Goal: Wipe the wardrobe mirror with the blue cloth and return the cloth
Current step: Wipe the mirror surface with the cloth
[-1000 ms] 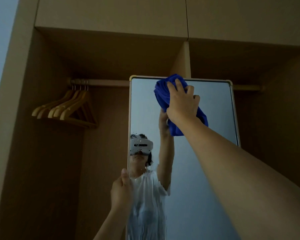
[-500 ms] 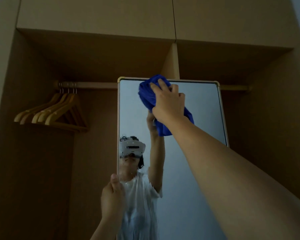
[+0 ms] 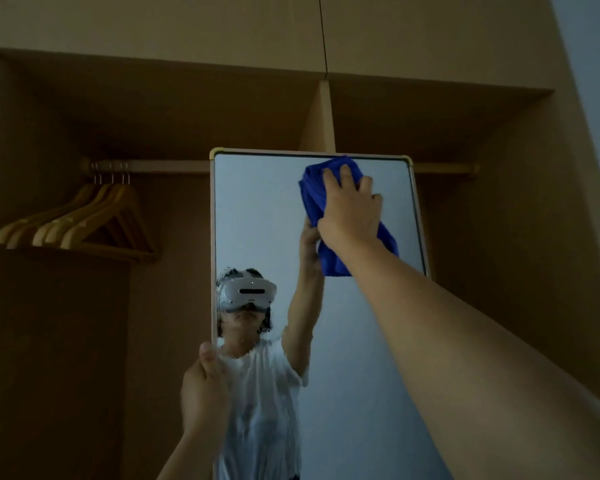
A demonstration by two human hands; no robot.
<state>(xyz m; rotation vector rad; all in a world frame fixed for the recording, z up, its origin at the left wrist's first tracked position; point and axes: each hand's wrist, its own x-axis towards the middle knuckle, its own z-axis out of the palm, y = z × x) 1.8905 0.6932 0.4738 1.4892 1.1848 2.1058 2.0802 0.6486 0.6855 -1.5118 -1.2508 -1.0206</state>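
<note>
A tall mirror (image 3: 257, 220) with a pale gold frame stands out from the open wooden wardrobe. My right hand (image 3: 352, 209) presses a bunched blue cloth (image 3: 312, 199) flat against the glass near the mirror's top right corner. My left hand (image 3: 205, 393) grips the mirror's left edge lower down, thumb on the front. The glass reflects a person in a white shirt with an arm raised. The lower left part of the glass looks smeared or wet.
A hanging rail (image 3: 153, 166) runs behind the mirror, with several wooden hangers (image 3: 80, 223) at its left end. A vertical divider (image 3: 323, 119) splits the shelf above. The wardrobe's side panels stand at left and right.
My right hand has slid the blue cloth to the right along the top of the mirror. My left hand keeps its hold on the left edge.
</note>
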